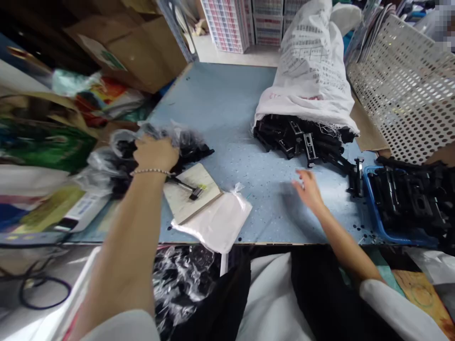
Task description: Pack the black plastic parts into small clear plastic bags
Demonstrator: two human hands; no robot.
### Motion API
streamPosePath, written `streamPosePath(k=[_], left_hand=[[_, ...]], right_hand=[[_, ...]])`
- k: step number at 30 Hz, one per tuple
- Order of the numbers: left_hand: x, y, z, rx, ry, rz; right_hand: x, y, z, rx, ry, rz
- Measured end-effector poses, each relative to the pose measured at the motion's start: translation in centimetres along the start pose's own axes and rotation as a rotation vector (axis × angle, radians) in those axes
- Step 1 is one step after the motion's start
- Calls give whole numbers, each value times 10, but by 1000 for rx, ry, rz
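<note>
My left hand (155, 152) reaches to the left side of the blue table (220, 104) and is closed on a clear plastic bag of black parts (124, 151). My right hand (308, 189) hovers over the bare table surface with fingers spread and holds nothing. It is nearest to a pile of black plastic parts (302, 137) that spills from a white woven sack (313, 71). A blue tray (377, 218) holding more black parts sits at the right edge.
A notebook (188, 192) with a black part on it and a white plastic bag (216, 220) lie near the front edge. A white perforated basket (401, 85) stands at the back right. Cardboard boxes (135, 47) and clutter fill the left.
</note>
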State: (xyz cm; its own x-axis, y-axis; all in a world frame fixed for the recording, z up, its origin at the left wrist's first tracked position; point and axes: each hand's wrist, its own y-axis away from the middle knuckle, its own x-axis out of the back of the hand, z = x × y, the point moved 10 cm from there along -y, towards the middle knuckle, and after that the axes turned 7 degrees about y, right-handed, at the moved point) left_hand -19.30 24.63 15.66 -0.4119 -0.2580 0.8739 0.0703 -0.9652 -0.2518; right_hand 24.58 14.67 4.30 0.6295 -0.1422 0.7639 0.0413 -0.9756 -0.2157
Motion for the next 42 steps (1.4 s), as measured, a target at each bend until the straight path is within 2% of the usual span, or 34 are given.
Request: streamPosePath(k=[2,3,5,7,9,12,13,15,16,18,20,22,24,26,28,29,31,34,36,38,40,42], left_hand=[[-9,24,28,-15,-125,19],[-20,37,47,-41,-134,-2],[-52,61,89,-134,-8,-90],[-95,84,129,-192,234,-229],[-143,103,165,-155,550,-392],[-209,127,211,79,1050,-566],[-223,132,222,169,1182,-569],[-238,143,239,321,1389,-521],[-240,148,245,374,1470,-502],[-236,162,255,450,1602,-527],[-229,181,264,512,1687,-637],[-223,199,268,582,1722,-729],[-219,209,266,623,1709,-731],[-215,207,257,629,1675,-634],[-213,199,244,652,1666,-528],[-214,195,238,677,1681,-493],[-216,190,230,745,1732,-487],[-221,191,232,820,1754,-570],[-219,195,231,798,1698,-547],[-209,196,220,710,1617,-414],[-202,202,205,623,1520,-326],[-205,212,189,543,1332,-353]], right_hand=[[29,-46,30,-144,273,158],[36,-67,42,-210,370,177],[38,-96,61,-308,445,146],[32,-102,75,-369,333,92],[26,-82,78,-392,124,95],[25,-22,56,-294,-39,170],[25,-2,41,-212,-32,158],[19,31,8,-3,-49,44],[22,42,-4,75,-65,21],[41,49,-13,146,-84,73],[63,38,-9,154,-44,177],[69,19,-9,194,19,202],[59,1,-11,212,5,152],[42,-9,-8,126,-115,68],[25,-4,-9,36,-238,-32],[20,3,-14,47,-258,-74],[14,25,-35,201,-190,-128],[8,63,-61,446,6,-161],[0,77,-65,488,51,-206],[-7,79,-65,514,45,-293],[-7,68,-56,527,74,-359],[8,36,-30,452,182,-288]])
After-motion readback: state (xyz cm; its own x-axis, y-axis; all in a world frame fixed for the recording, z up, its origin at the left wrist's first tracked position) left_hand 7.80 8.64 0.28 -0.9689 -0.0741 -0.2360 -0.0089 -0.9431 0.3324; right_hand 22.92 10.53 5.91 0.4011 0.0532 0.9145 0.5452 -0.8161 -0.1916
